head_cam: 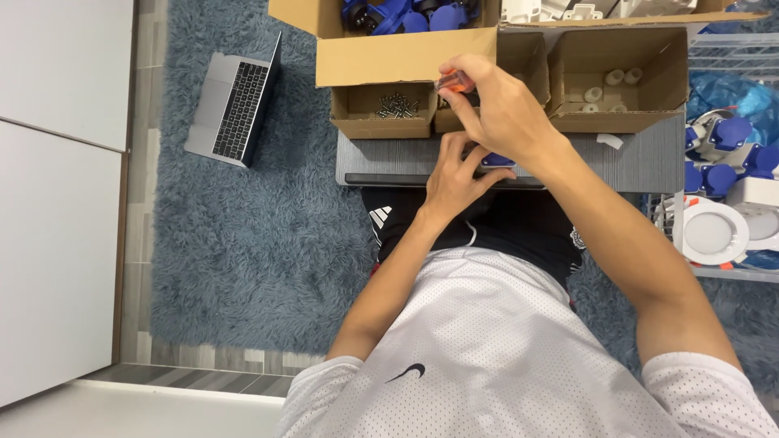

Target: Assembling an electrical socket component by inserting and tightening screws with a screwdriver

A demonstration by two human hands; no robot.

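The right hand (499, 109) is closing around a screwdriver with an orange handle (454, 81), and it is pointing the tool down toward a small blue part (497, 160). The left hand (454, 178) is gripping this blue part from the side and is pressing it on the grey board (641, 158) over the lap. The tip is hidden behind the fingers, so I cannot tell if it is sitting in a screw. If it is slipping off, it is probably hitting the left fingers (479, 154), which are lying just beside it. The box of screws (393, 109) is standing near the board edge, and a push of the elbow is maybe spilling it onto the rug (260, 235)
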